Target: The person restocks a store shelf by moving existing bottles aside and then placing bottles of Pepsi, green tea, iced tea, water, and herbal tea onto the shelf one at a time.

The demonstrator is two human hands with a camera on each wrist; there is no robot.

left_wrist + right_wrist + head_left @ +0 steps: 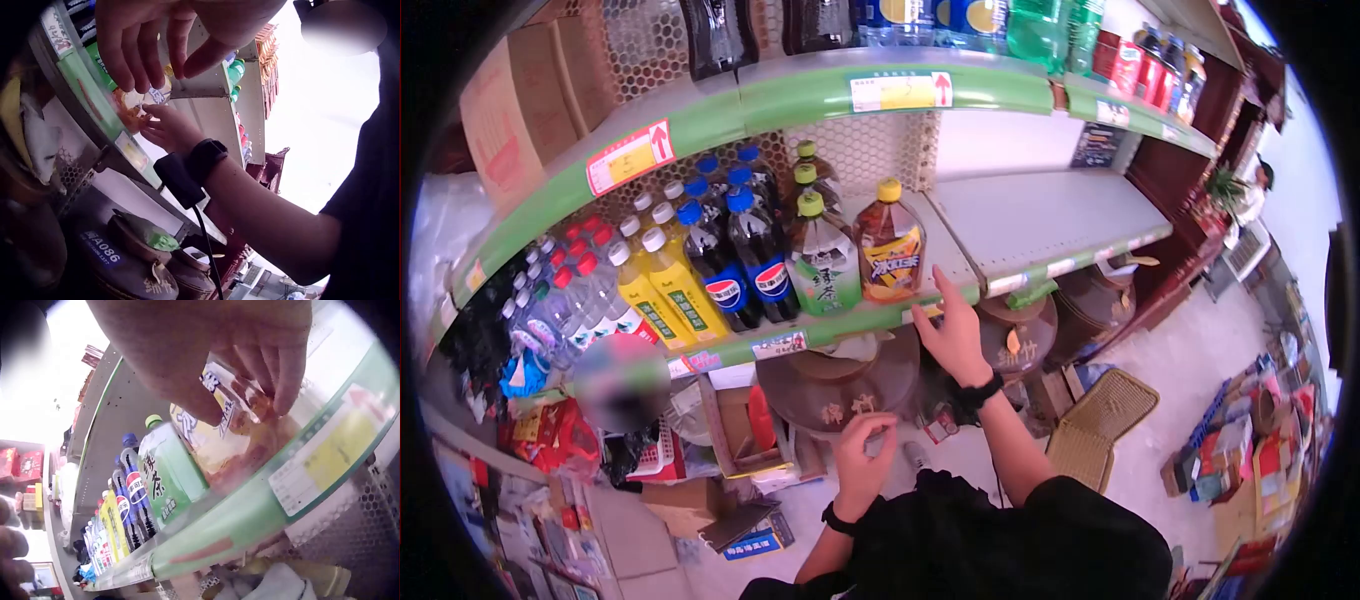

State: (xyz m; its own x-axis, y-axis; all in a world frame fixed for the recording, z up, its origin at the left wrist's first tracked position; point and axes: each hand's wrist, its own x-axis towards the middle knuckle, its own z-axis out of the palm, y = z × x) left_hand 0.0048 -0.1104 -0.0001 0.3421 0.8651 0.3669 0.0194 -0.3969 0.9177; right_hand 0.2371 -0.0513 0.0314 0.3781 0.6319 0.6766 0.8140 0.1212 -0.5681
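An iced tea bottle (pixel 890 250) with a yellow cap and orange label stands at the right end of the drinks row on the shelf. My right hand (pixel 955 335) is just in front and to the right of it, fingers extended; in the right wrist view its thumb and fingers overlap the bottle's label (pixel 212 434). Directly left of that bottle stands a green tea bottle (pixel 820 255). Lower down, my left hand (pixel 865 460) hangs before a brown jar (pixel 800 390), its fingers loosely bent and holding nothing.
Pepsi bottles (pixel 760 265), yellow drink bottles (pixel 670 285) and water bottles continue leftward. A green-edged shelf (pixel 990 90) with more drinks passes above. Below are lidded jars (pixel 1015 335), an open cardboard box (pixel 735 430) and a woven chair (pixel 1100 420). Another person (pixel 1250 205) is far right.
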